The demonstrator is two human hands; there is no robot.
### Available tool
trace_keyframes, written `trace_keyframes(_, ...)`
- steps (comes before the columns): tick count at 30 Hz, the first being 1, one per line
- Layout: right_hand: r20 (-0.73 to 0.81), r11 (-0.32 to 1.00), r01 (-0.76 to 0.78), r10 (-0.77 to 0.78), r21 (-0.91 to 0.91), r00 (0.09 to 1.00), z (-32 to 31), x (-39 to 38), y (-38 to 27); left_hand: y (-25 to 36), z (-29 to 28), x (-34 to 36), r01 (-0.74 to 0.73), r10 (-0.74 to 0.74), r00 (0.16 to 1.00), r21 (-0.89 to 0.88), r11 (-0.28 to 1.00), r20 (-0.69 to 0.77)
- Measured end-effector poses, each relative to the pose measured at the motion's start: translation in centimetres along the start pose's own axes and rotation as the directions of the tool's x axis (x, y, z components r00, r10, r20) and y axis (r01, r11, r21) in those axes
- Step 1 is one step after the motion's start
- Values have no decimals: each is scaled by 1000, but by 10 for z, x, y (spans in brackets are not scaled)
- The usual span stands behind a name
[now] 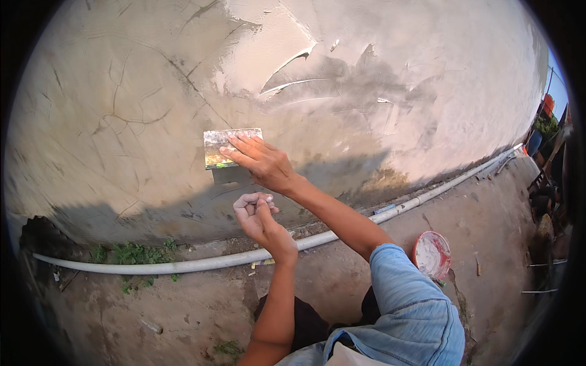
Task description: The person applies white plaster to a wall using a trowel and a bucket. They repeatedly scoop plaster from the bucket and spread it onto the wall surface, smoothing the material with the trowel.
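Observation:
My right hand point(264, 160) presses a wide, flat putty knife point(215, 141) against the plastered wall point(152, 73). Its fingers stretch over the blade, which is smeared with whitish paste; the handle is hidden under the palm. Just below, my left hand point(261, 221) is held away from the wall with its fingers curled and the thumb pressed against them. Pale dust coats those fingers, and whether they pinch anything cannot be made out. Fresh wet plaster point(268, 46) with raised ridges lies on the wall above the knife.
A long pale pipe point(201, 265) runs along the foot of the wall. On the ground to my right stands a red bucket point(432, 255) with white residue inside. Green weeds point(143, 252) grow by the wall at left. Assorted clutter point(543, 201) lines the far right.

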State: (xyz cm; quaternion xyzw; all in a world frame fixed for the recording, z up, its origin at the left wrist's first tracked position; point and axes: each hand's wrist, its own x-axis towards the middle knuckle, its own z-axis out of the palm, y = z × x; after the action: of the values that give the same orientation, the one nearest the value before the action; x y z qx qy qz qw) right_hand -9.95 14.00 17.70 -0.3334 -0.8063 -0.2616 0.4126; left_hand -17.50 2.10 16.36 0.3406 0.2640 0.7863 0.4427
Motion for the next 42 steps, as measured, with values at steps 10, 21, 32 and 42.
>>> trace_keyframes(10,-725,813,-563,475,145,498,-109,73,92,-9,6,-4,41,-41,999,-32,999,28)
trace_keyframes(21,-458,941,-204,60,-271,887,15,138,9,-13,8,-6,43,-42,999,-41,998,35)
trace_keyframes(32,-625,976,-184,74,-113,777,-91,143,55,-8,4,-3,21,-20,1000,-48,999,23)
trace_keyframes(42,-364,936,-19,-118,-352,924,36,164,17,-18,1,3,69,-69,998,-49,996,12)
